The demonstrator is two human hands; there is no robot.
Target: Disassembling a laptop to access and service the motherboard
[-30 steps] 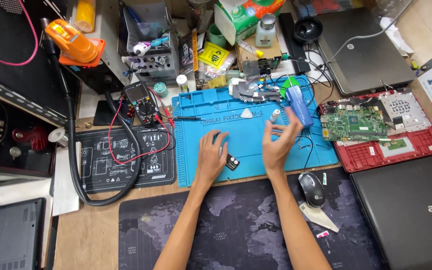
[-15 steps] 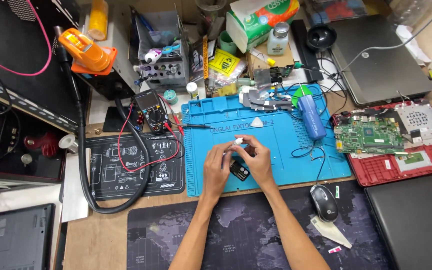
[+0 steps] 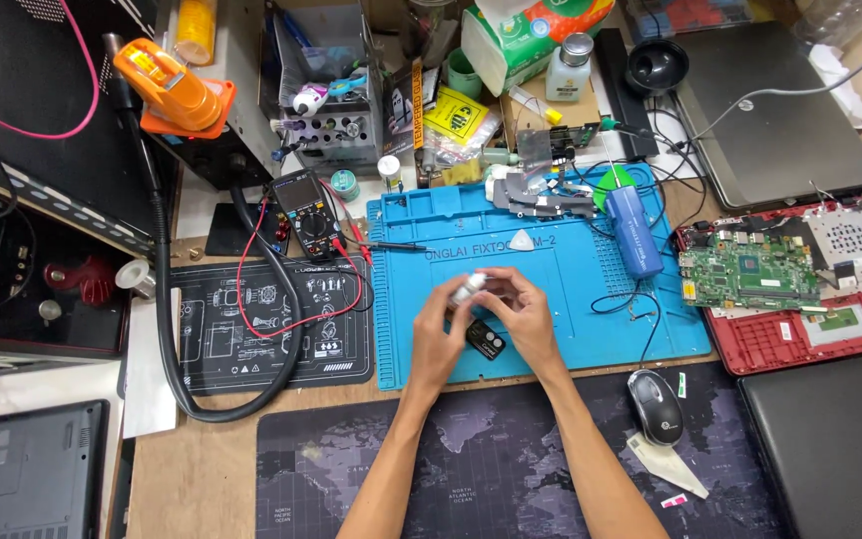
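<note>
Over the blue repair mat (image 3: 571, 299) both my hands meet around a small white tube (image 3: 469, 288). My left hand (image 3: 441, 334) grips the tube's body from the left. My right hand (image 3: 521, 314) pinches its other end from the right. Just below the hands a small black chip-like part (image 3: 488, 340) lies flat on the mat. A blue cylindrical tool (image 3: 635, 232) rests at the mat's right side, and a grey metal heat-sink part (image 3: 541, 192) lies at its far edge.
A green circuit board (image 3: 750, 269) sits on a red laptop shell (image 3: 830, 329) at right. A black mouse (image 3: 655, 406) lies on the dark map desk pad (image 3: 511, 479). A multimeter (image 3: 303, 208) with red leads stands left, above a black mat (image 3: 271, 324). Laptops and clutter ring the desk.
My right hand came back from the blue tool at the right of the mat and joined my left hand at the centre; both now hold the small white tube, raised slightly.
</note>
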